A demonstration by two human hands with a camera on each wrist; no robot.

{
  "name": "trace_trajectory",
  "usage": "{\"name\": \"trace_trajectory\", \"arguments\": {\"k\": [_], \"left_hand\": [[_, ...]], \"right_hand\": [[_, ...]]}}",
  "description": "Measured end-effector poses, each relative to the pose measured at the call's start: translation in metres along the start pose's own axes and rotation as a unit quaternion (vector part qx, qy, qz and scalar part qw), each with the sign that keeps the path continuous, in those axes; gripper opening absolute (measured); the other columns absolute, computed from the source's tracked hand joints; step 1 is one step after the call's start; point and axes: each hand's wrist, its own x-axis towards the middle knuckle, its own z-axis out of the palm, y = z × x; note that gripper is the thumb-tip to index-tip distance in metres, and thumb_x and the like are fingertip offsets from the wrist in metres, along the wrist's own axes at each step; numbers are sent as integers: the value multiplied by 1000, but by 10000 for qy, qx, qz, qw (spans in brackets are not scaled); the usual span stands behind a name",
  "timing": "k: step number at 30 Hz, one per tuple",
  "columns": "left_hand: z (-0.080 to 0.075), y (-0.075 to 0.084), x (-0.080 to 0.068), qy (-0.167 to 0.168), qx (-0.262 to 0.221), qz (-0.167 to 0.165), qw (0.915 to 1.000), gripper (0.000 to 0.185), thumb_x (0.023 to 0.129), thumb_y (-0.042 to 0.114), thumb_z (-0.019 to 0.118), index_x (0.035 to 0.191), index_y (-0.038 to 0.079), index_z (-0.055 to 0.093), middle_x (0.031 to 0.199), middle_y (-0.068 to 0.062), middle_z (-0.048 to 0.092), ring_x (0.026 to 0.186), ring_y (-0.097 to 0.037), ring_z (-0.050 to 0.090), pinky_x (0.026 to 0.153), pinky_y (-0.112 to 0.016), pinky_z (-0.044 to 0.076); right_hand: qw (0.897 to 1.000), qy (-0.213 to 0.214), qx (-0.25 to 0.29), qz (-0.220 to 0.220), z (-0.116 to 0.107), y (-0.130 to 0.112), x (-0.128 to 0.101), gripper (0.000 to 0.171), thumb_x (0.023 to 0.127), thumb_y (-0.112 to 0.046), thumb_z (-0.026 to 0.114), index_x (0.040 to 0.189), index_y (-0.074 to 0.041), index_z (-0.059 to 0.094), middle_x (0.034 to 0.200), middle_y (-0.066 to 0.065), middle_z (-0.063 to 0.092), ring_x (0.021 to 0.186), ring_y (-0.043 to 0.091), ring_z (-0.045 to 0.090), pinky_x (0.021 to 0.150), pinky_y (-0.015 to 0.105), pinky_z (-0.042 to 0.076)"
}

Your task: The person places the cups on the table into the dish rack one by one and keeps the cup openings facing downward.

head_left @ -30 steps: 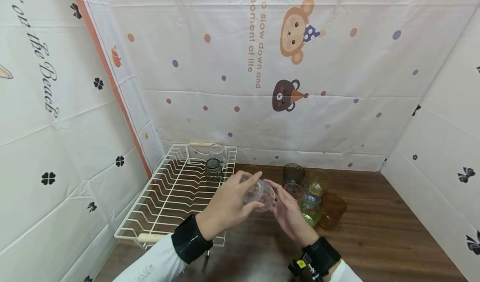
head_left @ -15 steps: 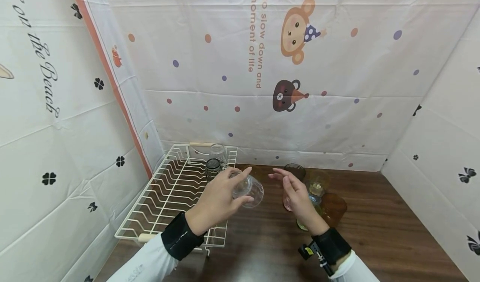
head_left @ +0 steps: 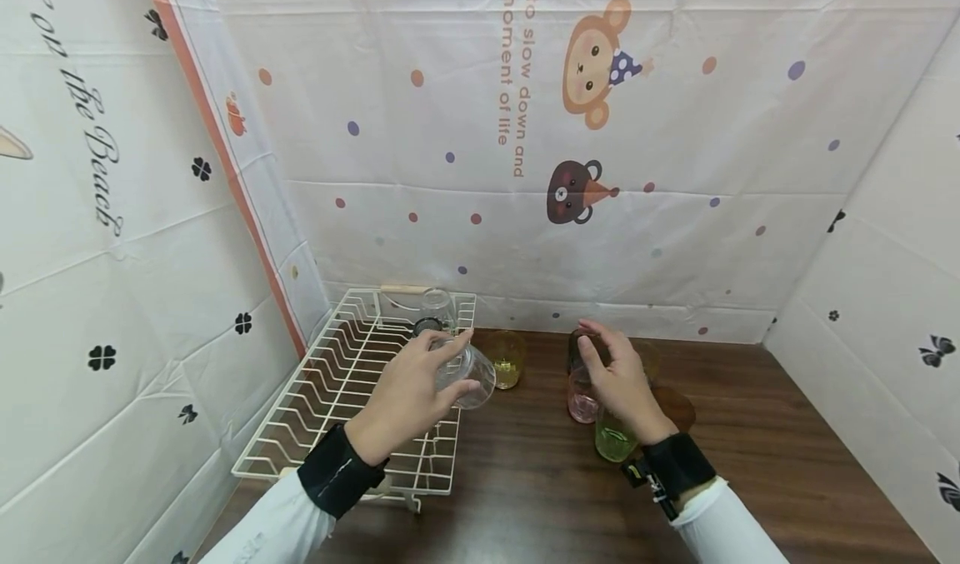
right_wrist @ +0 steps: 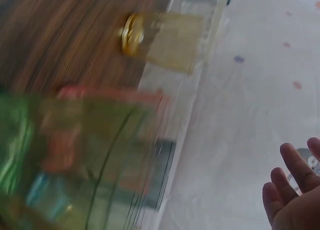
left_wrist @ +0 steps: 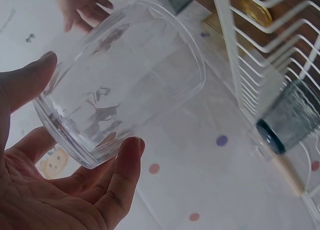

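In the head view my left hand (head_left: 408,385) grips a clear drinking glass (head_left: 480,378) beside the right side of the white wire dish rack (left_wrist: 227,29). The glass is tilted, its base toward the palm and its mouth pointing away, as the left wrist view shows. My right hand (head_left: 624,378) holds nothing; its fingers are loosely spread above the coloured glasses. Near it stand a pink glass (head_left: 582,399) and a green glass (head_left: 615,439). The right hand partly hides a dark glass (head_left: 574,351) and an amber-brown glass (head_left: 677,410).
At the rack's far right corner, a dark blue-grey glass (left_wrist: 295,115) and a clear glass (head_left: 437,304) stand upside down. A yellow glass (head_left: 507,362) sits on the wooden table (head_left: 525,497) by the back wall, right of the rack. Printed white cloth (head_left: 375,239) covers the walls.
My right hand has let go of the clear glass and moved right, over the coloured glasses. The left hand has carried the clear glass left toward the rack.
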Motion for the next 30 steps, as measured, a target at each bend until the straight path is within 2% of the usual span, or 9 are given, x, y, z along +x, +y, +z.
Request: {"name": "trace_trajectory", "arguments": {"k": [7,12,15,18,20,23,26,30], "left_hand": [[-6,-20,-2,-181,310,-331,9988,72,91,44,84,155,24,58,133,-19,67,112,-36,69,93,-52,57],[-8,-31,-3,-403,563,-438,9966,72,92,44,83,155,21,59,140,-29,64,120,-43,68,98,-58,57],[-7,-35,-4,-514,732,-464,9949,71,91,43,84,153,19,60,136,-31,66,117,-43,68,97,-57,58],[-4,-38,-3,-629,929,-457,9926,71,89,42,86,152,18,62,121,-23,68,97,-33,67,81,-49,58],[-2,-41,-1,-729,1006,-468,9911,71,89,40,86,151,17,63,114,-19,67,90,-29,64,74,-45,57],[2,-45,3,-920,1045,-507,9890,69,89,39,86,150,16,63,114,-18,66,90,-29,64,74,-46,58],[6,-50,8,-1160,979,-578,9867,67,90,38,86,149,14,62,118,-19,66,96,-31,67,80,-50,59],[12,-59,13,-1361,951,-667,9839,65,89,35,87,145,13,63,113,-17,66,94,-31,68,82,-50,59]], "right_hand": [[9947,127,-1014,-78,-6,15,4,44,110,-36,60,141,-6,66,129,22,72,127,44,56,112,67,36],[9898,-99,-1415,103,-11,19,1,45,109,-40,60,136,-5,70,122,21,73,120,43,56,108,66,35],[9850,-364,-1674,220,-13,20,-1,50,109,-44,60,139,-5,68,129,23,71,123,46,56,108,68,35],[9797,-667,-1865,293,-15,20,-3,53,108,-46,62,142,-5,67,136,25,69,129,50,55,110,71,34],[9769,-862,-1931,319,-16,19,-4,55,106,-46,64,143,-5,66,139,26,67,132,52,54,109,72,35],[9737,-1092,-1970,347,-17,19,-6,56,104,-44,68,144,-4,65,140,27,66,130,52,55,106,71,36],[9710,-1206,-2033,369,-17,20,-7,57,102,-42,72,144,-4,65,141,26,65,129,51,56,104,70,37],[9675,-1312,-2135,349,-16,23,-9,60,100,-44,74,145,-5,64,143,25,65,130,51,56,104,69,38]]}}
